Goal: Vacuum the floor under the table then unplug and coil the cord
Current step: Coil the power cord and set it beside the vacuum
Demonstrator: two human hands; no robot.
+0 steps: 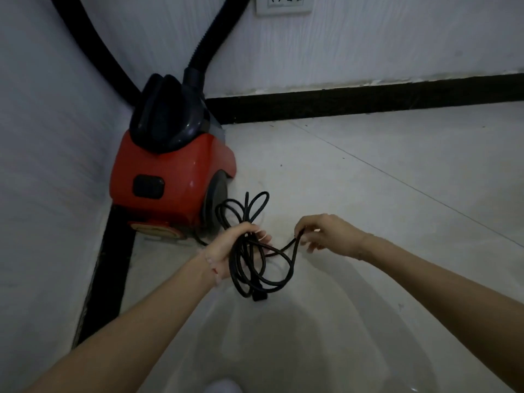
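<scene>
A red and black canister vacuum [167,177] stands in the room's corner on the pale tiled floor. Its black cord [249,268] is gathered into several loops. My left hand [232,245] grips the bundle around its middle, with loops sticking up above the fist and hanging below it. The plug [259,296] dangles at the bottom of the bundle. My right hand [320,232] pinches one strand of the cord between its fingertips, a little to the right of the bundle. A short run of cord leads from the bundle back to the vacuum's rear.
A white wall socket [283,4] sits high on the back wall with nothing plugged in. The black ribbed hose [204,43] rises from the vacuum and loops up the wall. A black skirting board [363,100] lines both walls. Open floor spreads to the right.
</scene>
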